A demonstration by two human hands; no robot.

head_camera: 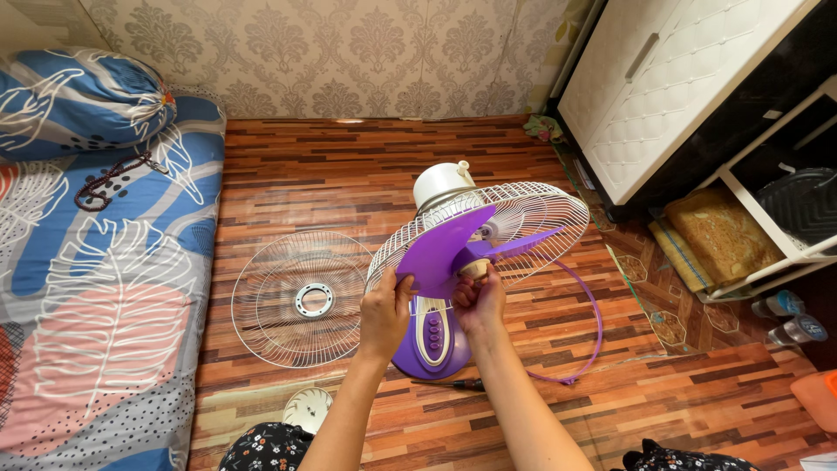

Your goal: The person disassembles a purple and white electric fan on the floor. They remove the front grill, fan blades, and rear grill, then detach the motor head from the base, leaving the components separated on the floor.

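Observation:
A purple and white table fan stands on the wooden floor, its purple base (433, 342) with a button panel facing me. The purple fan blade (440, 247) sits in front of the white rear wire guard (532, 218), with the white motor housing (440, 181) behind. My left hand (386, 310) grips the lower edge of one blade. My right hand (478, 295) is closed around the hub cap at the blade's centre. The detached front wire guard (301, 298) lies flat on the floor to the left.
A mattress (96, 288) with a blue and pink leaf print and a rolled pillow (74, 100) fills the left side. A purple rim ring (595, 323) and a screwdriver (453, 383) lie by the base. A small white disc (307, 407) sits near my knee. White cabinet (671, 78), shelf and bottles (789, 318) stand right.

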